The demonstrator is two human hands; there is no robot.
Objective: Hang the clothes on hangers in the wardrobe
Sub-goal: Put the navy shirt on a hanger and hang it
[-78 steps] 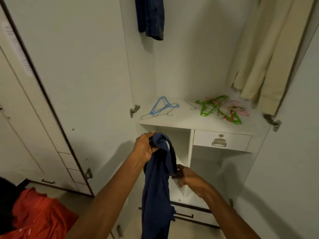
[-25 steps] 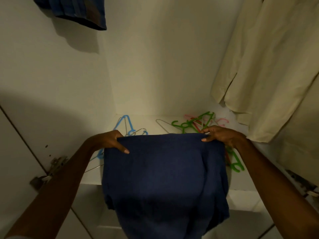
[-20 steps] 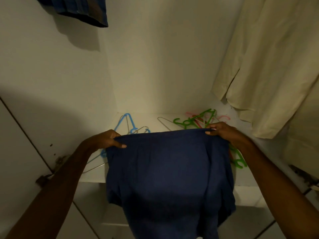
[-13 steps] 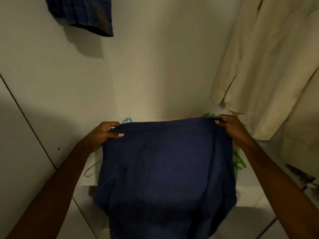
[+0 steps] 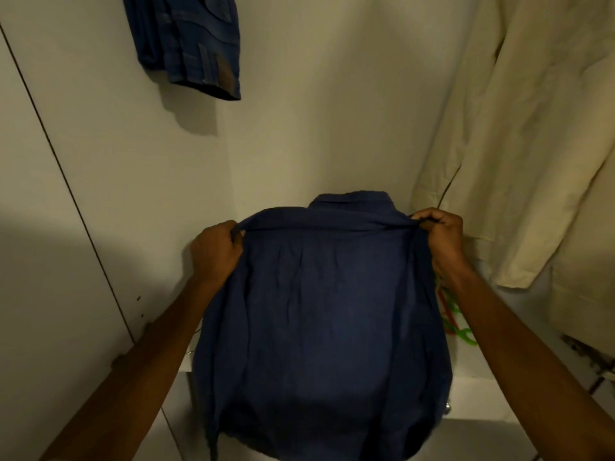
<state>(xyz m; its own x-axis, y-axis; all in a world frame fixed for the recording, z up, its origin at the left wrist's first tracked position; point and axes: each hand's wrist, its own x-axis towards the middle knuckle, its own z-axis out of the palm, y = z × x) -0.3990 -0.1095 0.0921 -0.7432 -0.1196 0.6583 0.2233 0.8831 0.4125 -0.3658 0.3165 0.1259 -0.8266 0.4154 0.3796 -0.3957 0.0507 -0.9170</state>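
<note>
Navy shirt (image 5: 326,314) hung spread, back toward the camera, in front of the wardrobe (image 5: 316,134); left hand (image 5: 216,251) and right hand (image 5: 439,241) each pinched a shoulder. Inside hung a cream garment (image 5: 519,154) and denim garment (image 5: 189,44), with green hangers (image 5: 461,331) lying on the shelf (image 5: 479,387).

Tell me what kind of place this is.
Most likely inside a home wardrobe: a cream garment and a blue one hang above a white shelf holding green hangers.
</note>
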